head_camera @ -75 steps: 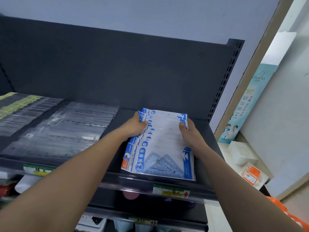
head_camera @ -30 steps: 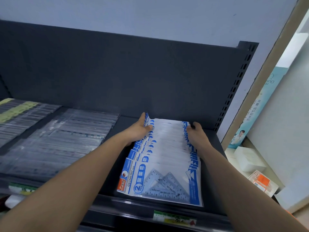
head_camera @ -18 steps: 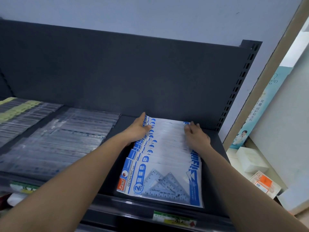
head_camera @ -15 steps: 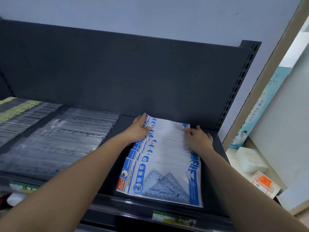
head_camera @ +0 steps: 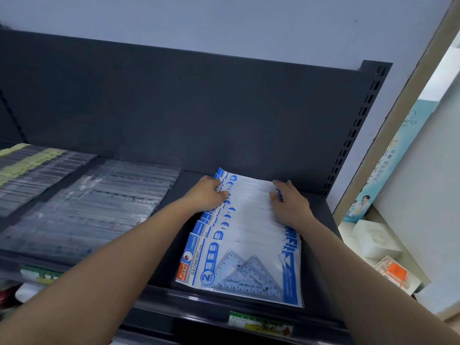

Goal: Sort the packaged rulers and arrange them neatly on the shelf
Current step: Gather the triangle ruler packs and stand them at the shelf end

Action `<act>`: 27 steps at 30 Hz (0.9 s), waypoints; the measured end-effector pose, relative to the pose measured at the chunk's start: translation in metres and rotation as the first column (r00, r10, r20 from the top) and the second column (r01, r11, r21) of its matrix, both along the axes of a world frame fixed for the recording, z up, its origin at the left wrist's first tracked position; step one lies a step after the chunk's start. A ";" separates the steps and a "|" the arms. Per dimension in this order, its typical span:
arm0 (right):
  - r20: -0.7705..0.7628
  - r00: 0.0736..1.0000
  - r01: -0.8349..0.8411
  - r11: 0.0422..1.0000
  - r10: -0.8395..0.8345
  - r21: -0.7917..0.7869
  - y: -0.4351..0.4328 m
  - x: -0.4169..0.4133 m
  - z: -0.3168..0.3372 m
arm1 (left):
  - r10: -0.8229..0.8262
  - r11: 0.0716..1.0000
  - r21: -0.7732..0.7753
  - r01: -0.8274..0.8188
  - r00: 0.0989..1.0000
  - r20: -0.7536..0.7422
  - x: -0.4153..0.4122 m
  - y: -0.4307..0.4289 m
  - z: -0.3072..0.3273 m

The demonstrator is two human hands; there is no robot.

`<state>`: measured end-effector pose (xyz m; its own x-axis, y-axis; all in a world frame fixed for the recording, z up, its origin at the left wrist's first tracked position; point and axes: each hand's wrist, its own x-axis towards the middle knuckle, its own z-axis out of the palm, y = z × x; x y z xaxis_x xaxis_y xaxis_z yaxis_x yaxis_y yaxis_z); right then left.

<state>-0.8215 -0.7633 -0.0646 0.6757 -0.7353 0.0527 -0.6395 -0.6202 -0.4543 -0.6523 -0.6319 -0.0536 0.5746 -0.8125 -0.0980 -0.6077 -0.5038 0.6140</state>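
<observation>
The left hand's (head_camera: 206,195) fingers (head_camera: 213,181) are bent round the left edge of the set-square packets (head_camera: 245,247), with the thumb laid across the top, gripping the far ones. The right hand's (head_camera: 290,204) fingers (head_camera: 280,184) lie nearly straight and slightly apart, pressing flat on the right side of the far packets. The blue-and-white packets overlap in a fanned row at the right end of the shelf (head_camera: 318,216), from its front edge back to the back panel (head_camera: 199,108). The nearest packet shows two clear triangles. Clear ruler packs (head_camera: 104,202) lie spread over the middle of the shelf, and yellow-labelled packs (head_camera: 25,165) lie at its left end. A price label (head_camera: 258,324) sits on the front edge below the packets. Beyond the right end, lower down, stand a white box (head_camera: 373,237) and an orange-and-white box (head_camera: 395,272).
</observation>
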 end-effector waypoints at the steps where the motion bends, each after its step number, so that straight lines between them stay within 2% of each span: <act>1: -0.009 1.000 -0.012 1.000 0.012 -0.021 0.002 0.000 0.001 | 0.019 0.999 0.028 -0.021 0.998 0.066 0.001 -0.001 0.000; 3: -0.051 0.998 -0.035 0.998 0.033 -0.047 0.004 0.001 0.004 | 0.030 0.998 0.045 -0.041 0.975 0.222 0.003 -0.004 -0.002; 5: -0.120 0.991 -0.068 0.998 0.066 -0.009 0.008 -0.001 0.010 | -0.084 0.994 0.085 0.062 0.954 0.289 0.003 -0.004 -0.002; 8: -0.153 0.983 -0.101 0.995 0.103 0.019 0.014 -0.005 0.013 | -0.245 0.957 0.202 0.208 0.952 0.181 -0.002 -0.001 -0.002; 12: -0.129 0.987 -0.114 0.984 0.096 -0.136 0.028 -0.015 0.015 | -0.255 0.957 0.206 0.204 0.930 0.263 -0.012 0.010 0.005; 15: -0.176 0.980 -0.111 0.991 0.096 -0.077 0.050 -0.024 0.011 | -0.374 0.911 0.300 0.282 0.872 0.317 -0.023 0.027 0.015; 19: -0.307 0.942 -0.145 0.989 0.134 -0.013 0.069 -0.032 -0.004 | -0.524 0.788 0.484 0.381 0.827 0.203 -0.033 0.051 0.016; 21: -0.302 0.941 -0.162 0.987 0.153 -0.003 0.072 -0.038 -0.006 | -0.522 0.784 0.467 0.410 0.841 0.138 -0.034 0.057 0.009; 24: -0.303 0.942 -0.157 0.988 0.146 -0.011 0.077 -0.045 -0.005 | -0.473 0.849 0.345 0.401 0.867 0.155 -0.031 0.064 0.002; 27: -0.266 0.953 -0.141 0.989 0.145 0.033 0.083 -0.053 -0.004 | -0.447 0.867 0.313 0.388 0.882 0.147 -0.035 0.071 -0.002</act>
